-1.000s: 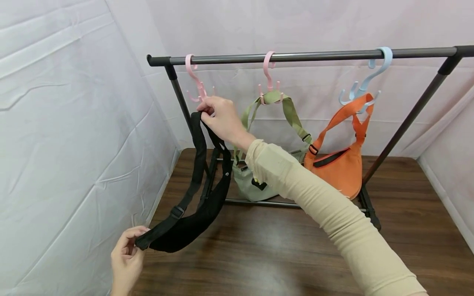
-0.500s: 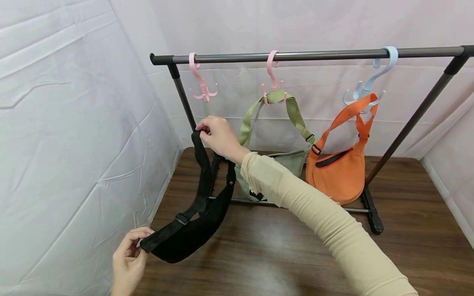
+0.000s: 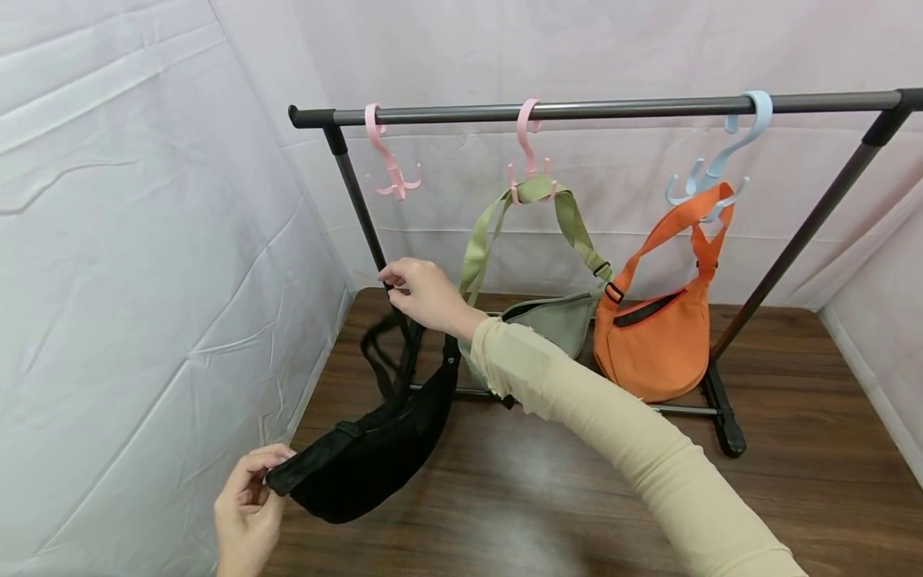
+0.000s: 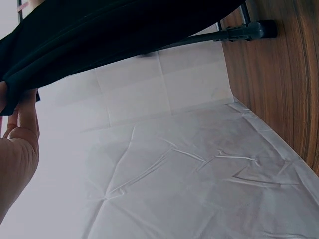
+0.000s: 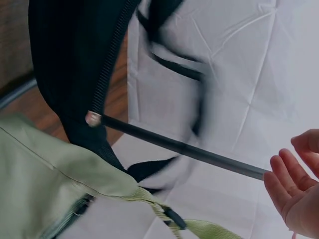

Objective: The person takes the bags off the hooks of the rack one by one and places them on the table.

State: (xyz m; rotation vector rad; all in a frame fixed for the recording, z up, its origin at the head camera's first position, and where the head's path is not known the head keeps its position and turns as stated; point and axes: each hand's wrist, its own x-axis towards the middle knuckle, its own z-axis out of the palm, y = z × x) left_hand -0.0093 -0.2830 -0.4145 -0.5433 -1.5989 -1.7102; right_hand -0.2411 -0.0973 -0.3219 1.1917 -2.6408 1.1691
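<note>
At the lower left in the head view, my left hand point(image 3: 248, 509) pinches one end of a black sling bag point(image 3: 389, 461). The bag hangs tilted in front of the rack's left side. Its strap point(image 3: 373, 344) has dropped into a loose loop, blurred by motion in the right wrist view. Above that loop my right hand point(image 3: 429, 296) is apart from the strap, with loosely bent fingers and nothing between them. Part of the left hand point(image 4: 20, 149) shows under the black cloth in the left wrist view.
A dark clothes rack's rail point(image 3: 447, 114) bears a bare pink hook point(image 3: 394, 164) at left. Another pink hook point(image 3: 525, 136) holds a green bag point(image 3: 558, 316), and a blue hook point(image 3: 728, 152) an orange bag point(image 3: 652, 349). White sheeting point(image 3: 144, 280) borders the wooden floor point(image 3: 534, 481).
My right hand has moved down from near the left pink hook and let go of the black strap, which falls. The left hand keeps its pinch on the bag's end.
</note>
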